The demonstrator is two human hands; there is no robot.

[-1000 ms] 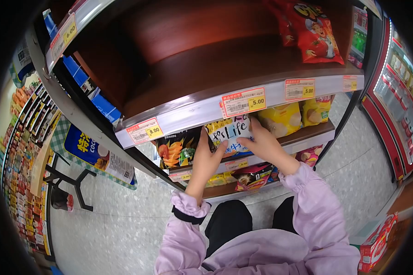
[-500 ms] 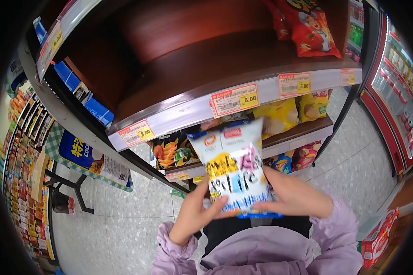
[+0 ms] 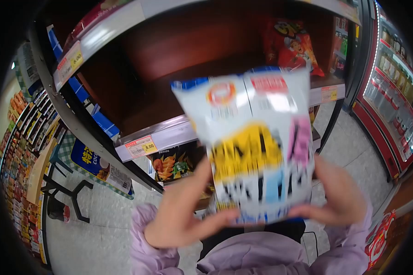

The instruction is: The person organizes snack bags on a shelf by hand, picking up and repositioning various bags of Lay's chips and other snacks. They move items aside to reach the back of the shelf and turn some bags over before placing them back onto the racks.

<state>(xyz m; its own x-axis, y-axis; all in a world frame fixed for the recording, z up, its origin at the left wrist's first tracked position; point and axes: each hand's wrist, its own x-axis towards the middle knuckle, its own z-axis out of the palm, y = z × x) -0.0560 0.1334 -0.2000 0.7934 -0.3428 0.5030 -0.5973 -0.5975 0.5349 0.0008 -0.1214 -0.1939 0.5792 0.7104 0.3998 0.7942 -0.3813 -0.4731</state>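
A puffy white snack bag (image 3: 257, 110) with blue corners and yellow, pink and light-blue print is held up in front of me, its printed face towards the camera. My left hand (image 3: 183, 206) grips its lower left side, thumb across the front near the bottom edge. On the lower right side my right hand (image 3: 337, 197) closes round the bag in the same way, thumb on the front. The fingers behind the bag are hidden. Behind it, the bag covers much of a dark wooden shelf (image 3: 147, 91).
A red snack bag (image 3: 293, 48) stands at the right of the shelf. Lower down are black snack packs (image 3: 172, 167). Price tags (image 3: 141, 146) line the shelf edge. A glass-door drinks cooler (image 3: 392, 87) is at right, a stocked rack (image 3: 23, 183) at left.
The white snack bag has come up and closer to the camera, with both hands moving along on its sides. It now covers more of the shelf and the view has tilted slightly upward.
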